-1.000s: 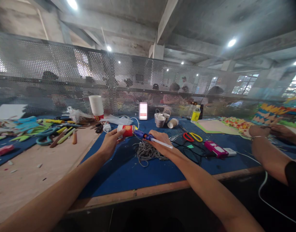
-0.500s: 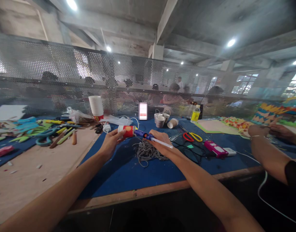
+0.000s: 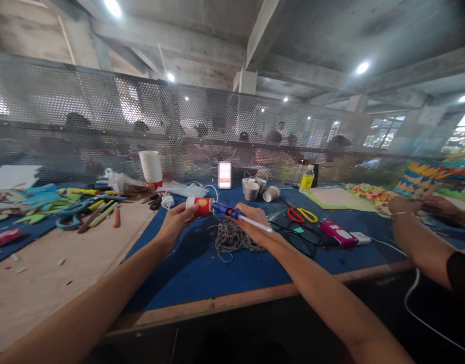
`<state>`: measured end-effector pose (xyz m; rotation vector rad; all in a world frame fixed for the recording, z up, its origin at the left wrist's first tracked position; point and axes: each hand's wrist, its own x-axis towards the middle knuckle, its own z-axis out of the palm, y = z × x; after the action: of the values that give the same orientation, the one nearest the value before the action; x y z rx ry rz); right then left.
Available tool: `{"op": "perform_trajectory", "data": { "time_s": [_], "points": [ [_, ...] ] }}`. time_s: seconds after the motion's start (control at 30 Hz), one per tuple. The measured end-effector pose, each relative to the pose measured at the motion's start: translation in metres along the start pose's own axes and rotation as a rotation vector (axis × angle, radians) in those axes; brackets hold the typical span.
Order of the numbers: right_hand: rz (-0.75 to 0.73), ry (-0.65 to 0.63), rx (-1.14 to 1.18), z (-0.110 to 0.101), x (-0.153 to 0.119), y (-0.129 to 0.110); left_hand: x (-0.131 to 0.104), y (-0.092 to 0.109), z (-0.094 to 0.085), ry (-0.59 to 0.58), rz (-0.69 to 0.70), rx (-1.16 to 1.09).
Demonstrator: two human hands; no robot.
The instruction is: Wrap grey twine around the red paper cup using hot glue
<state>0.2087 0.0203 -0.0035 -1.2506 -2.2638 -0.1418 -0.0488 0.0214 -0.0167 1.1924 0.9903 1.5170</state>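
In my left hand point(image 3: 177, 222) is a red and white paper cup point(image 3: 202, 206), tipped on its side with the base toward the right. My right hand point(image 3: 251, 222) grips a blue hot glue gun point(image 3: 225, 210), and a pale glue stick point(image 3: 255, 223) sticks out of its back end. The gun's nozzle is at the right end of the cup; whether it touches cannot be made out. Below both hands lies a tangled heap of grey cord point(image 3: 234, 238) on the blue mat point(image 3: 179, 283).
Cord-wrapped cups point(image 3: 250, 189) and a stack of paper cups point(image 3: 150, 169) stand at the back. Scissors point(image 3: 303, 215), a magenta box point(image 3: 337, 233) and a yellow-labelled bottle point(image 3: 307, 179) are on the right, near another person's arms point(image 3: 418, 237). Left lie blue-handled scissors point(image 3: 71, 215).
Almost nothing differs. The cup and the glue gun have shifted very slightly, both still held in the same hands.
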Motion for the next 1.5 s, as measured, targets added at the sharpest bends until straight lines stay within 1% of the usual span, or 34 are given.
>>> {"op": "perform_trajectory", "data": {
  "time_s": [0.23,0.57,0.77,1.0,1.1,1.23,1.37,1.5],
  "points": [
    [-0.001,-0.003,0.013,-0.004,0.0,-0.001,0.0,-0.001,-0.001,-0.034,0.012,0.019],
    [0.0,0.019,-0.015,-0.001,0.0,0.002,0.0,0.0,0.001,-0.028,0.029,0.022],
    [0.011,0.037,0.005,0.0,0.0,0.003,0.001,-0.003,-0.002,-0.028,0.047,0.081],
    [0.014,0.087,0.04,0.0,0.001,0.004,0.0,-0.001,-0.001,-0.081,0.065,0.075],
    [0.051,0.129,0.033,0.001,0.002,0.007,-0.002,0.001,0.001,-0.092,0.054,0.027],
    [0.136,0.165,0.008,0.001,0.004,0.013,-0.004,0.004,0.004,-0.083,0.041,-0.041],
    [0.219,0.145,-0.013,-0.005,0.007,0.017,-0.001,0.003,0.004,-0.082,-0.001,-0.075],
    [0.286,0.119,-0.061,-0.013,0.007,0.026,0.002,0.0,0.001,-0.073,-0.001,-0.085]
  ]
}}
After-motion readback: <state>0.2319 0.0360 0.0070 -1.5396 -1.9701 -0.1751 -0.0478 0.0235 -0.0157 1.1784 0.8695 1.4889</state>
